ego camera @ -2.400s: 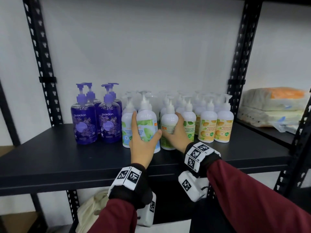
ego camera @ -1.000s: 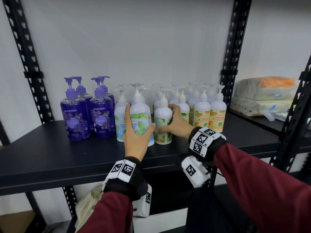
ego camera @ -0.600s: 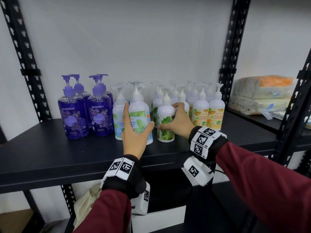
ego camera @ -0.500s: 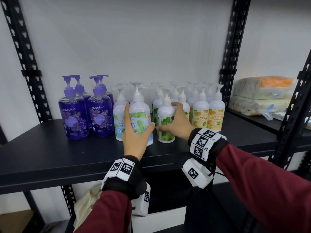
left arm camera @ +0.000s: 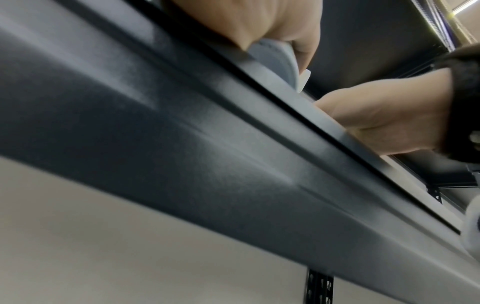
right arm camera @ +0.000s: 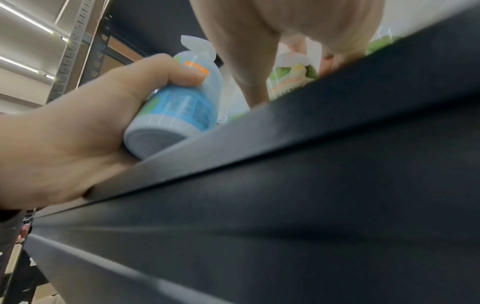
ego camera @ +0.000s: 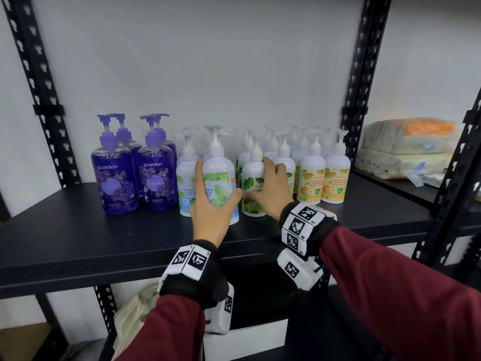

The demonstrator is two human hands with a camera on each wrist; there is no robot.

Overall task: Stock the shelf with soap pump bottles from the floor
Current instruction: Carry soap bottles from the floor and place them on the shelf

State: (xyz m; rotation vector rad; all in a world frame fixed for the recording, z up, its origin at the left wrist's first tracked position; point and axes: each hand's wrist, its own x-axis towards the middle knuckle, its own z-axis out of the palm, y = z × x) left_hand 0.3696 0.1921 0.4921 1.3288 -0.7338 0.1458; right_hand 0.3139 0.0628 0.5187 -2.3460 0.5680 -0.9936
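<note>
On the black shelf (ego camera: 78, 230) stand purple pump bottles (ego camera: 114, 183) at left and several white pump bottles in rows. My left hand (ego camera: 218, 178) grips a white bottle with a blue and green label (ego camera: 218, 165) at the front of the rows. In the right wrist view this blue-label bottle (right arm camera: 176, 111) is tilted, its base partly off the shelf surface. My right hand (ego camera: 257, 179) grips the neighbouring white bottle with a green leaf label (ego camera: 251, 207), which stands upright. The left wrist view shows only the tilted bottle's base (left arm camera: 275, 59) under my left hand (left arm camera: 259, 20).
Orange-label white bottles (ego camera: 312, 183) close the row on the right, near the black upright (ego camera: 354, 100). Wrapped packs (ego camera: 406, 147) lie on the adjoining shelf. Bare shelf lies left of the purple bottles and along the front edge. A beige bag (ego camera: 132, 316) sits below.
My right hand has turned its bottle so the green leaf label faces front. My left hand has kept hold of the blue-label bottle, which barely moved.
</note>
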